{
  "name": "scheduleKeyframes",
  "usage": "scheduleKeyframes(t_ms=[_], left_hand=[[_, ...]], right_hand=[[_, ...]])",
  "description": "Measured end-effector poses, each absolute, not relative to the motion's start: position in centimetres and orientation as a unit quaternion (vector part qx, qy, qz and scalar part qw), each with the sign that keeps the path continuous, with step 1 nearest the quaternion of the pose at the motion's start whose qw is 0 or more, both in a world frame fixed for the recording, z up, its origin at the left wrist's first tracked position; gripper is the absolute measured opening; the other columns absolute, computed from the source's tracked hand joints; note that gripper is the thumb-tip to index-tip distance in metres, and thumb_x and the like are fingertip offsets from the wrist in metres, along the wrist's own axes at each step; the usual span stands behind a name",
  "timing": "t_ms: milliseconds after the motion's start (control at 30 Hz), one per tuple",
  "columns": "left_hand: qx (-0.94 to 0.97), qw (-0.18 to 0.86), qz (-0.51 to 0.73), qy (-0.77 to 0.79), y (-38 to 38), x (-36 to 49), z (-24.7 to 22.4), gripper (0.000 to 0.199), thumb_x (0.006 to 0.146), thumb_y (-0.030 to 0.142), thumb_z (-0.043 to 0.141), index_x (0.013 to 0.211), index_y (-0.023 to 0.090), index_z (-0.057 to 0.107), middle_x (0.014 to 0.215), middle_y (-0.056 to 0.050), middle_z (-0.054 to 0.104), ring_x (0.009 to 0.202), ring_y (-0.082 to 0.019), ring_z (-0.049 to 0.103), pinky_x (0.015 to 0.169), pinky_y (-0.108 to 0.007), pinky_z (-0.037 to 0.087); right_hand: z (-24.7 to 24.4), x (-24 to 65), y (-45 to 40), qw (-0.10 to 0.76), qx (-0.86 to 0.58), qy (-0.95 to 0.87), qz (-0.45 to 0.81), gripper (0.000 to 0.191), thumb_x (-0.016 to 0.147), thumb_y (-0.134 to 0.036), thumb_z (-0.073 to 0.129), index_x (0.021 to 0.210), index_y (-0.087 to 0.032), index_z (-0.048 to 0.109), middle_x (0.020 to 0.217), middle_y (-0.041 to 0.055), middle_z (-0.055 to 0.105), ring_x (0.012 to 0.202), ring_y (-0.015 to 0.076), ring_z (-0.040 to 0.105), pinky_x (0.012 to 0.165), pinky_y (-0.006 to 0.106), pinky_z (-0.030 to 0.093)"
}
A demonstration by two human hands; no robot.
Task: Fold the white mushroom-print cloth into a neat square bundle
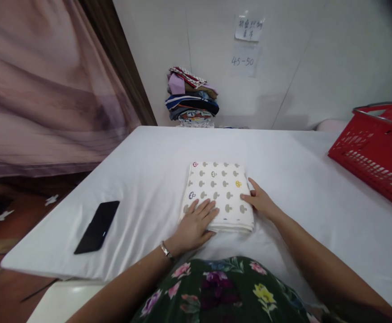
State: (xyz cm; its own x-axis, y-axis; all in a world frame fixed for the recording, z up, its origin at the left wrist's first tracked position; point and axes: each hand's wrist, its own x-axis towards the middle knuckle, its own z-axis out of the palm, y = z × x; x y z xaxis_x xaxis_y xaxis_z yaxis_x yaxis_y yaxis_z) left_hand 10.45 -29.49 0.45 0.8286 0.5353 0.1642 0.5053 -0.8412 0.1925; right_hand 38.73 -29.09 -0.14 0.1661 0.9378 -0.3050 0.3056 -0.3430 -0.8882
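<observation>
A folded white cloth (221, 193) printed with small mushrooms lies flat on the white-covered table (142, 179), in the middle of the head view. My left hand (196, 224) rests flat on its near left corner, fingers stretched out and the thumb by the near edge. At the cloth's right edge is my right hand (261, 201), its thumb on the top and its index finger extended along the side. The other fingers of the right hand are partly hidden. Neither hand is closed round the cloth.
A black phone (97, 227) lies on the table's left part. On the right stands a red plastic basket (377, 152) with a metal handle. Beyond the far edge is a stack of folded fabrics (192, 96) against the wall. A pinkish curtain (48, 89) hangs at the left.
</observation>
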Motion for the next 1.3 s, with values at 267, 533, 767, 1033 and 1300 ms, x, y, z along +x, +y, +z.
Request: scheduleKeyframes(t_ms=[267, 533, 767, 1033, 1300], left_hand=[[0.924, 0.097, 0.146, 0.339, -29.1, 7.6, 0.8, 0.059, 0.083, 0.041, 0.055, 0.135, 0.021, 0.037, 0.142, -0.009, 0.037, 0.135, -0.025, 0.025, 0.11, -0.048, 0.021], [0.918, 0.104, 0.172, 0.342, -29.5, 5.6, -0.2, 0.047, 0.088, 0.031, 0.049, 0.133, 0.022, 0.04, 0.142, -0.008, 0.037, 0.136, -0.023, 0.023, 0.107, -0.047, 0.03], [0.901, 0.096, 0.242, 0.347, -29.8, 4.0, -0.4, 0.035, 0.087, 0.025, 0.05, 0.122, 0.021, 0.051, 0.138, -0.008, 0.043, 0.133, -0.024, 0.03, 0.104, -0.05, 0.037], [0.886, 0.139, 0.253, 0.363, -30.2, 3.5, -0.5, 0.034, 0.087, 0.02, 0.046, 0.121, 0.022, 0.053, 0.136, -0.007, 0.046, 0.12, -0.02, 0.048, 0.099, -0.042, 0.045], [0.865, 0.185, 0.273, 0.378, -30.8, 3.7, -0.1, 0.047, 0.08, 0.016, 0.051, 0.127, 0.024, 0.046, 0.143, -0.007, 0.035, 0.129, -0.022, 0.037, 0.102, -0.046, 0.042]], right_hand=[[1.8, 36.9, -32.5, 0.28, -0.636, -0.713, 0.094, 0.064, 0.087, -0.045, 0.045, 0.143, -0.023, 0.023, 0.145, 0.0105, 0.032, 0.131, 0.0287, 0.031, 0.102, 0.047, 0.035], [-0.3, 36.1, -35.2, 0.19, -0.517, -0.829, 0.095, 0.053, 0.09, -0.043, 0.042, 0.14, -0.025, 0.031, 0.148, 0.0086, 0.025, 0.137, 0.0256, 0.018, 0.108, 0.052, 0.021], [-0.1, 36.0, -36.7, 0.226, -0.44, -0.867, 0.057, 0.043, 0.087, -0.031, 0.05, 0.13, -0.025, 0.047, 0.133, 0.0081, 0.05, 0.129, 0.0251, 0.037, 0.105, 0.049, 0.033], [-1.1, 35.8, -36.8, 0.183, -0.432, -0.883, 0.025, 0.043, 0.089, -0.023, 0.046, 0.132, -0.023, 0.045, 0.135, 0.0082, 0.048, 0.129, 0.0227, 0.037, 0.105, 0.049, 0.033], [-1.2, 36.2, -36.5, 0.235, -0.439, -0.865, 0.064, 0.044, 0.09, -0.024, 0.043, 0.135, -0.027, 0.041, 0.129, 0.0055, 0.054, 0.122, 0.0205, 0.047, 0.103, 0.045, 0.038]])
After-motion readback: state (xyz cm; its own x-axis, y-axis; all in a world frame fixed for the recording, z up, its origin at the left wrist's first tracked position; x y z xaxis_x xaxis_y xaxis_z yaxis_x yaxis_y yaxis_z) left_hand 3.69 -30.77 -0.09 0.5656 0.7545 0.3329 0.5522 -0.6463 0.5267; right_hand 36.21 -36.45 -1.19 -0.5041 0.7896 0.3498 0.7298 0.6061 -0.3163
